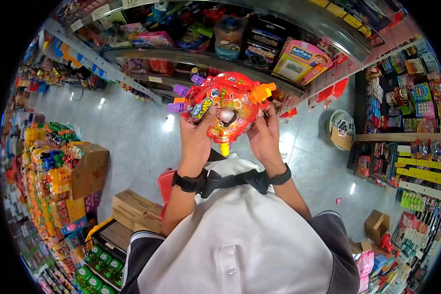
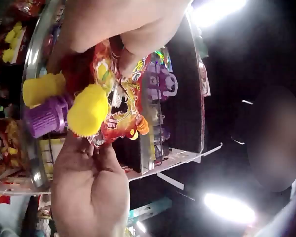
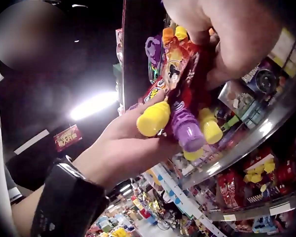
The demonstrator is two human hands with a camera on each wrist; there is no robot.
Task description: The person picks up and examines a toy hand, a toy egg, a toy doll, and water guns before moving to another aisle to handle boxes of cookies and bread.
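A ring-like bundle of red snack pouches (image 1: 230, 95) with purple, orange and yellow caps is held in front of the white shirt. My left hand (image 1: 197, 139) grips its lower left side, the thumb lying over the printed front. The right hand (image 1: 264, 134) pinches the lower right edge. In the left wrist view, a yellow cap (image 2: 89, 109) stands near the lens between the left hand (image 2: 123, 24) and the right hand (image 2: 91, 187). The right wrist view shows a purple cap (image 3: 186, 129) beside the left hand (image 3: 123, 150), with the right hand (image 3: 232, 34) above; some fingertips are hidden.
Toy shelves (image 1: 191, 54) stand just beyond the hands. Colourful stacked goods (image 1: 54, 171) and cardboard boxes (image 1: 132, 203) are at the left. At the right are a white bin (image 1: 335, 130), snack racks (image 1: 416, 98) and an opened carton (image 1: 377, 224) on the grey floor (image 1: 318, 171).
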